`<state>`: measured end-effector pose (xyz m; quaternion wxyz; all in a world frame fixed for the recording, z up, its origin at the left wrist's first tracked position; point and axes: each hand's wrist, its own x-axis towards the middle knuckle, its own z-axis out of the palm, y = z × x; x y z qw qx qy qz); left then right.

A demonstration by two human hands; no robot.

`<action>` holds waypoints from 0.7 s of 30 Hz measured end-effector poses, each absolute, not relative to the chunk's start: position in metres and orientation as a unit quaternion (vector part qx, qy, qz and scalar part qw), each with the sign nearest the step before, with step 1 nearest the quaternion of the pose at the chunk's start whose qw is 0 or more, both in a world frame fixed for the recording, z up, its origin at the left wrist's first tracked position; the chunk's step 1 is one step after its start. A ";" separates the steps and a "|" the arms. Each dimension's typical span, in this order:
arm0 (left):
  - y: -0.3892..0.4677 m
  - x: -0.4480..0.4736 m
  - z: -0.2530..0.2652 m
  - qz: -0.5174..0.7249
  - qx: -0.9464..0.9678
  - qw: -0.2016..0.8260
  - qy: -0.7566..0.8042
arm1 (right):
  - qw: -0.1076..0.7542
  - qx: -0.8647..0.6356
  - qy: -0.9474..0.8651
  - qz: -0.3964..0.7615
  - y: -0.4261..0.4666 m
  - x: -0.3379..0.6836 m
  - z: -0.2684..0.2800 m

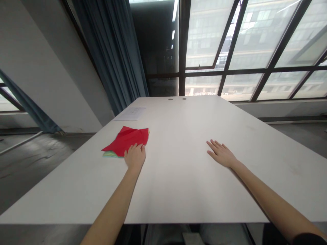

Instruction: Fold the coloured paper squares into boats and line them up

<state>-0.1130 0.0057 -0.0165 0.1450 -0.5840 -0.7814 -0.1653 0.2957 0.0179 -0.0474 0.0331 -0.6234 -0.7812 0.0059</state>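
My left hand [135, 157] presses fingertips on the thin, floppy stack of red paper sheets [127, 141] — light, slippery, I judge, best pinched at its near corner — while my right hand [221, 153] lies flat and open on the white table [178, 183].

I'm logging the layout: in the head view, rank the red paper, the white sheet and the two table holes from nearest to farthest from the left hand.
1. Red paper, under the left hand's fingertips.
2. White sheet, beyond it, at the table's left edge.
3. Table holes, at the far edge.
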 end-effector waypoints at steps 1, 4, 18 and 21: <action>0.006 -0.112 -0.016 -0.169 -0.582 0.154 -0.781 | 0.033 -0.624 -0.781 0.006 0.018 0.295 -0.047; 0.007 -0.108 -0.012 -0.166 -0.593 0.170 -0.770 | 0.032 -0.627 -0.779 0.009 0.018 0.294 -0.047; 0.004 -0.098 0.011 -0.129 -0.605 0.165 -0.768 | 0.042 -0.632 -0.773 0.048 0.020 0.289 -0.039; -0.001 -0.075 0.026 -0.164 -0.646 0.183 -0.723 | 0.055 -0.628 -0.774 0.060 0.021 0.289 -0.041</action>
